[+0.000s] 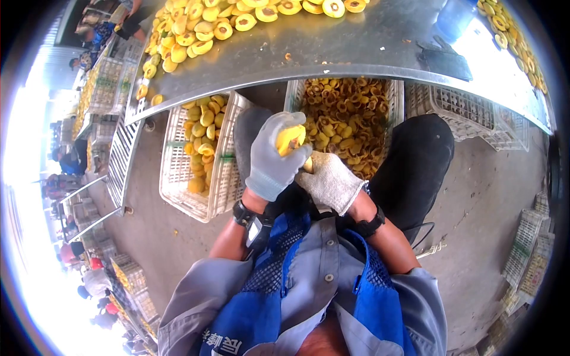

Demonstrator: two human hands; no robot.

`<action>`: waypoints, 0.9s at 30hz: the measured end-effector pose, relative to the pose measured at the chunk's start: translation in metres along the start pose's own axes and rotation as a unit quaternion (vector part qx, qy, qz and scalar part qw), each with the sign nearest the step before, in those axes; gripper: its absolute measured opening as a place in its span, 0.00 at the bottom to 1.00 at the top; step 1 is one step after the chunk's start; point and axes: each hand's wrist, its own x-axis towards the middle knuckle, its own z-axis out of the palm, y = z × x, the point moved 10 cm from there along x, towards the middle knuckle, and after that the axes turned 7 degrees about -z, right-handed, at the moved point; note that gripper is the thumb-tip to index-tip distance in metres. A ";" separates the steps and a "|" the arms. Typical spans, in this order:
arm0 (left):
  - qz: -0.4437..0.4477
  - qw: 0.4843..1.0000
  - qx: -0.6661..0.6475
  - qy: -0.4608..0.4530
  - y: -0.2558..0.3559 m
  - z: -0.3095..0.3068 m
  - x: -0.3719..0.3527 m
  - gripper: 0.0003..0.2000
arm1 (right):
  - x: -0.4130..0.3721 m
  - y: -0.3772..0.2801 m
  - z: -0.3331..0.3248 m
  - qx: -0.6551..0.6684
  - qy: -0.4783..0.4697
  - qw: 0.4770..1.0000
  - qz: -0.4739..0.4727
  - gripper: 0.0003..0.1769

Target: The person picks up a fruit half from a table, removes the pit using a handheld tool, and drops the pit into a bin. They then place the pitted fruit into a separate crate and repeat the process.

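My left hand [274,155], in a grey glove, is wrapped round a yellow fruit half [290,140] with a brown centre. Close against it on the right is my right hand [332,178], in a whitish knitted glove. Its fingers are closed on a small pale handle-like piece [308,164] beside the fruit; the rest of that piece is hidden. Both hands are above my lap, between the knees. Beyond them a white crate [396,110] holds brown and yellow fruit pieces. Left of my left hand, another white crate [215,199] contains yellow fruit halves.
A metal table [356,50] spans the top, bearing a pile of fruit halves [205,26], a dark flat object [445,59] and a blue container [456,19]. Empty-looking crates [469,113] stand under its right side. Stacked crates and several people are at far left; more crates [525,252] stand right.
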 end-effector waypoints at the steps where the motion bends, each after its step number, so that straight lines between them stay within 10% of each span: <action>1: 0.005 1.000 0.004 -0.007 -0.002 0.000 0.001 0.23 | 0.000 0.000 0.000 -0.005 0.000 1.000 -0.003 0.14; 27: 0.073 0.994 0.076 0.016 0.015 -0.010 -0.011 0.22 | -0.012 -0.011 0.014 0.161 -0.103 0.968 0.162 0.14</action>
